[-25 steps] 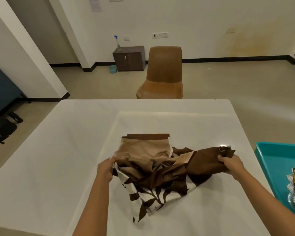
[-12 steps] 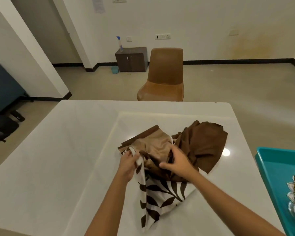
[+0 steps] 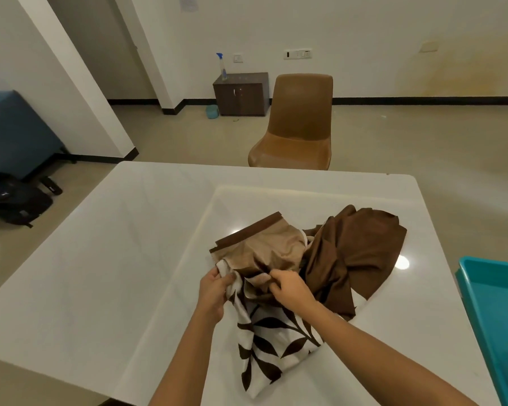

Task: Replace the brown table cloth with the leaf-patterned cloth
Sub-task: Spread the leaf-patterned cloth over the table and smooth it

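A white cloth with dark brown leaves (image 3: pixel 272 335) lies crumpled on the white table (image 3: pixel 115 259), trailing toward the near edge. Bunched against it is the brown cloth (image 3: pixel 349 253), its tan side with a dark band (image 3: pixel 264 244) showing at the left. My left hand (image 3: pixel 214 291) grips the upper left edge of the leaf cloth. Close beside it, my right hand (image 3: pixel 288 288) pinches a fold where the tan and leaf fabric meet. Which cloth the right fingers hold is unclear.
A brown chair (image 3: pixel 296 127) stands beyond the table's far edge. A teal tray (image 3: pixel 493 312) with items sits at the right. A small dark cabinet (image 3: pixel 241 93) with a spray bottle (image 3: pixel 222 65) is by the wall. A black bag (image 3: pixel 9 200) lies on the floor left.
My right hand let go of the dark brown end, which now lies heaped at the right, and came in next to my left hand. The bundle shifted slightly away from me.
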The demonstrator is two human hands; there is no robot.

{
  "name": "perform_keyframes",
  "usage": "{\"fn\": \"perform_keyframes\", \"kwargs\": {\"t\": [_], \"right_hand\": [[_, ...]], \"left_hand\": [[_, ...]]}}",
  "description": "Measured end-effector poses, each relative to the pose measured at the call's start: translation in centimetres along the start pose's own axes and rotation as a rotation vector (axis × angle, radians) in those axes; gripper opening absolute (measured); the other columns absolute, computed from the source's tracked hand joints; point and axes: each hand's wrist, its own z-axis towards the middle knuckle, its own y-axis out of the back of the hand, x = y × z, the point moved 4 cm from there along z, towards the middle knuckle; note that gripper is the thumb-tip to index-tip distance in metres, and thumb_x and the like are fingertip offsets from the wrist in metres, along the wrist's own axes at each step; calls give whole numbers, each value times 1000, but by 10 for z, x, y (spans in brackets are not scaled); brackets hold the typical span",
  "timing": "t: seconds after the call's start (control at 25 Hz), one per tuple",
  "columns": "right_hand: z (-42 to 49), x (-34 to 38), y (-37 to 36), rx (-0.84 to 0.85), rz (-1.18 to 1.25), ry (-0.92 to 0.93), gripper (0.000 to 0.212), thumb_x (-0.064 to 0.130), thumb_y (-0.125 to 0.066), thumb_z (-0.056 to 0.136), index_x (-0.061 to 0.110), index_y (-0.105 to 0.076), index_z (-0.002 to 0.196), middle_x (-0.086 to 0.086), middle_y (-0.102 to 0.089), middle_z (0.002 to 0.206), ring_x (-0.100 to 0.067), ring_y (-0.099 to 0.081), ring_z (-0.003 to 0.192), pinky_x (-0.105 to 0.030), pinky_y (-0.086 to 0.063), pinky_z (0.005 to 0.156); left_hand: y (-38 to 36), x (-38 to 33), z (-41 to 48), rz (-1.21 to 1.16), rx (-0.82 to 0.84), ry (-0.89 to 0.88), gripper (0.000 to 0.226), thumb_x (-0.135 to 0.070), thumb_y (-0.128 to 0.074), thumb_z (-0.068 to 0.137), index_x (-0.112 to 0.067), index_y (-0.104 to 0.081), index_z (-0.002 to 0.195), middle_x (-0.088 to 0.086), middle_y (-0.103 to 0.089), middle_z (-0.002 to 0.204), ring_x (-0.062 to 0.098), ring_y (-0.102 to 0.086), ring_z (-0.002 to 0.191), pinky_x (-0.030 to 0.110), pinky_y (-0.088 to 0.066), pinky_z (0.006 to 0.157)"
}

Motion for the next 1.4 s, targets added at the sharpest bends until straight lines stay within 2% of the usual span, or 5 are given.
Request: {"fn": "perform_keyframes", "kwargs": {"t": [0.32,0.56,0.68,0.96,1.4], "right_hand": [[-5,-69,215,-823,278,-406,14,11,-45,93,4,-53,84,-11,-56,84,-25,-50,81,-30,-36,72],[-45,-163,150,-278,106,-783,43,33,-61,90,-6,-56,108,-22,-61,102,-33,-54,87,-36,-44,72],[-54,-155,121,-291,291,-832,80,60,-65,79,-2,-45,124,-17,-56,110,-32,-55,96,-36,-47,72],[-40,-120,107,-68,299,-893,64,29,-75,80,-2,-46,129,-16,-54,114,-30,-54,100,-37,-50,83],[23,-29,196,-356,1197,-545,23,7,-68,86,7,-60,107,-14,-66,101,-29,-66,93,-48,-58,72]], "left_hand": [[116,-26,20,166,-456,-137,32,1,-62,83,-11,-65,112,12,-68,108,29,-64,96,42,-55,86],[95,12,14,460,-585,45,61,-15,-62,87,-3,-31,139,23,-40,139,43,-43,123,51,-43,99],[60,17,-6,788,-635,-261,74,-30,-64,87,-7,-24,144,28,-11,153,47,-21,138,56,-25,112],[-32,144,-53,1634,117,-587,129,-104,-29,42,-30,-36,147,24,-24,154,49,-19,138,62,1,109],[54,2,44,1460,-336,-844,101,-10,-77,74,-26,-17,153,15,-19,158,44,-14,144,65,3,113]]}}
